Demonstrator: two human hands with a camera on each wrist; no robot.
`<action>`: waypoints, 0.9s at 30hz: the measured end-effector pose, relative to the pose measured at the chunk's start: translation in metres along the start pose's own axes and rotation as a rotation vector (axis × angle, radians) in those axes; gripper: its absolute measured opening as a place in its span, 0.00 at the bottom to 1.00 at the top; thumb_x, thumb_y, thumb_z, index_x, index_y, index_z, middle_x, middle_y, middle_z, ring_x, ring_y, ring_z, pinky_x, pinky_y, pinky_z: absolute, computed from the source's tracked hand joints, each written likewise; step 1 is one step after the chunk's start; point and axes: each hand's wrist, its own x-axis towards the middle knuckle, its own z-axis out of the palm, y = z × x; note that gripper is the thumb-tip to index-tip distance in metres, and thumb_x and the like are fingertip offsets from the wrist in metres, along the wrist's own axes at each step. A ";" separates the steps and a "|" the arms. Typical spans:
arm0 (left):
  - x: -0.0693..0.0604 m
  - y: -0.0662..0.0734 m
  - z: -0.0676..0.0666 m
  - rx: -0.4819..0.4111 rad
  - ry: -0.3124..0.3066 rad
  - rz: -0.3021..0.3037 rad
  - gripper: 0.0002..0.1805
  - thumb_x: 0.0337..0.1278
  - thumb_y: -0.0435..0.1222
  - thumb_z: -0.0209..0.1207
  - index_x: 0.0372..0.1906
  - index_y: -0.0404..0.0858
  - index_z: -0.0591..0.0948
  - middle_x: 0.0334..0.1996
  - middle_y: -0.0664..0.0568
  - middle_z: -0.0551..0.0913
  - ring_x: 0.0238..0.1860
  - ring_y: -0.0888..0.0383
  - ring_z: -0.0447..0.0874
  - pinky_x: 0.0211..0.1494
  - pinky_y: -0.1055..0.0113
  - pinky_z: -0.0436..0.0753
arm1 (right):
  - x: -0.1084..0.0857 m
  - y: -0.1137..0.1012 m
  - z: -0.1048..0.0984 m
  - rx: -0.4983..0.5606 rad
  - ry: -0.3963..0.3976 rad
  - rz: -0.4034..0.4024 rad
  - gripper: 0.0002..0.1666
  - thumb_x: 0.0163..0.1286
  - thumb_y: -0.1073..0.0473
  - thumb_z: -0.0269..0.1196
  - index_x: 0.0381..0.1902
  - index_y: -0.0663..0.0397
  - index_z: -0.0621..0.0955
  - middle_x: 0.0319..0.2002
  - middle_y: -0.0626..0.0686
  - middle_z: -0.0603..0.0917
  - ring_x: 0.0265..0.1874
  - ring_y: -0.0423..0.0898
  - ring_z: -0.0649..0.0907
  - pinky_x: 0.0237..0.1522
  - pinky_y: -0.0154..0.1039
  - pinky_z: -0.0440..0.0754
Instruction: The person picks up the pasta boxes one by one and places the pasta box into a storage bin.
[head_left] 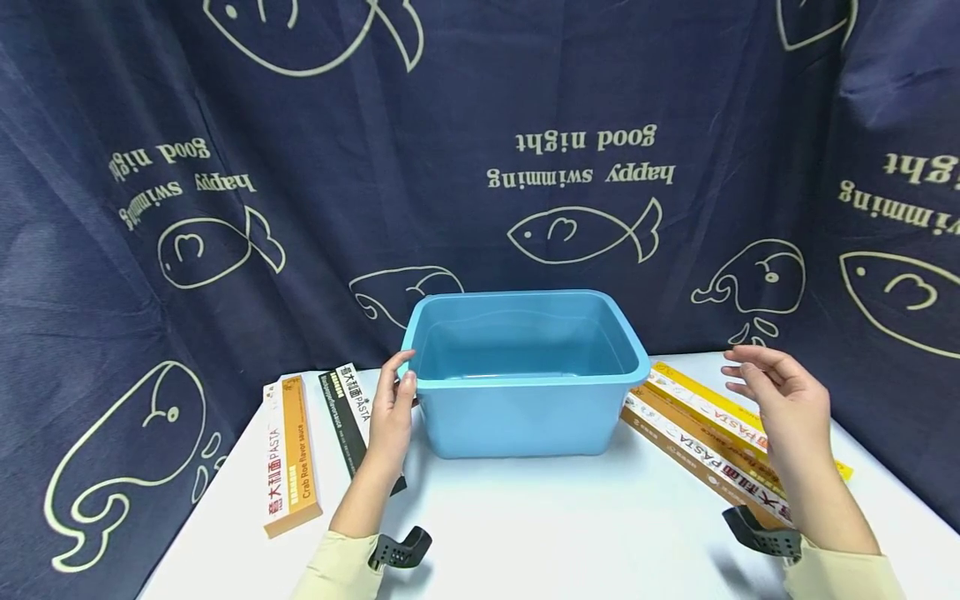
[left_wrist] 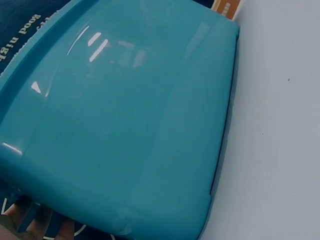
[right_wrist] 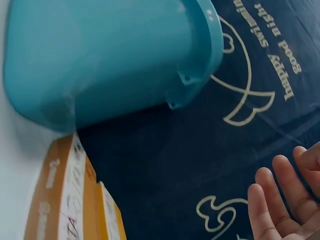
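Blue tub (head_left: pixel 517 421), glossy, left grip (head_left: pixel 392 412) around rounded rim (head_left: pixel 525 382), right grip (head_left: pixel 791 404) loosely apart

blue bin (head_left: pixel 517 425): glossy, rectangular, rimmed, upright, mouth up | right-side pasta boxes (head_left: pixel 697 450): long, lying lengthwise, brown to yellow with white printed bands, side by side, slanted, far ends near the bin's right end

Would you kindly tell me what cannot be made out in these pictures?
- Head view: part of the long black-and-white cardboard box, behind the left hand.
- Head view: near floor of the blue rectangular plastic bin, behind its front wall.
- Left wrist view: most of that hand, cut off by the frame's edges.
- Right wrist view: part of the right hand, cut off by the right edge.
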 end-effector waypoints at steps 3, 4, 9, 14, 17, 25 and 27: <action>0.000 0.001 0.000 -0.007 -0.001 0.002 0.22 0.78 0.46 0.44 0.71 0.51 0.68 0.73 0.53 0.65 0.65 0.46 0.68 0.62 0.53 0.72 | 0.003 0.001 -0.006 -0.024 0.038 0.004 0.16 0.73 0.65 0.59 0.57 0.60 0.80 0.44 0.39 0.87 0.41 0.31 0.86 0.40 0.19 0.81; -0.001 0.001 0.000 -0.007 0.000 0.003 0.22 0.78 0.46 0.44 0.71 0.51 0.68 0.73 0.53 0.65 0.65 0.46 0.68 0.62 0.53 0.72 | 0.003 0.002 -0.008 -0.036 0.056 0.007 0.17 0.73 0.65 0.59 0.57 0.61 0.80 0.44 0.38 0.87 0.41 0.31 0.86 0.40 0.19 0.80; -0.001 0.002 0.000 -0.010 0.002 0.000 0.22 0.78 0.46 0.44 0.71 0.51 0.68 0.72 0.53 0.65 0.65 0.46 0.68 0.61 0.55 0.73 | 0.009 0.004 -0.020 -0.044 0.127 0.029 0.17 0.71 0.67 0.60 0.57 0.60 0.81 0.43 0.38 0.87 0.40 0.31 0.86 0.40 0.18 0.80; 0.000 0.003 0.000 -0.013 -0.004 0.002 0.22 0.78 0.46 0.44 0.71 0.51 0.67 0.73 0.54 0.64 0.66 0.45 0.68 0.61 0.55 0.73 | 0.012 0.009 -0.033 0.036 0.135 0.051 0.17 0.70 0.69 0.61 0.55 0.57 0.82 0.42 0.38 0.87 0.39 0.31 0.86 0.38 0.18 0.80; 0.000 0.003 0.000 -0.012 -0.009 0.003 0.22 0.78 0.47 0.44 0.71 0.51 0.67 0.73 0.54 0.64 0.66 0.45 0.67 0.62 0.53 0.72 | 0.013 0.016 -0.040 0.061 0.128 0.066 0.17 0.70 0.69 0.61 0.55 0.56 0.82 0.42 0.38 0.87 0.38 0.31 0.85 0.37 0.19 0.80; 0.000 0.002 0.000 -0.011 -0.002 0.001 0.22 0.78 0.46 0.45 0.71 0.52 0.68 0.73 0.54 0.65 0.66 0.44 0.68 0.63 0.52 0.72 | 0.016 0.032 -0.055 0.150 0.123 0.100 0.17 0.68 0.71 0.63 0.53 0.55 0.83 0.39 0.38 0.88 0.35 0.31 0.85 0.35 0.20 0.81; -0.001 0.002 0.000 -0.008 -0.002 0.004 0.22 0.78 0.46 0.45 0.71 0.52 0.68 0.73 0.54 0.64 0.66 0.44 0.68 0.63 0.52 0.72 | 0.016 0.035 -0.059 0.162 0.123 0.111 0.17 0.67 0.71 0.64 0.53 0.54 0.83 0.39 0.38 0.88 0.34 0.30 0.85 0.34 0.20 0.81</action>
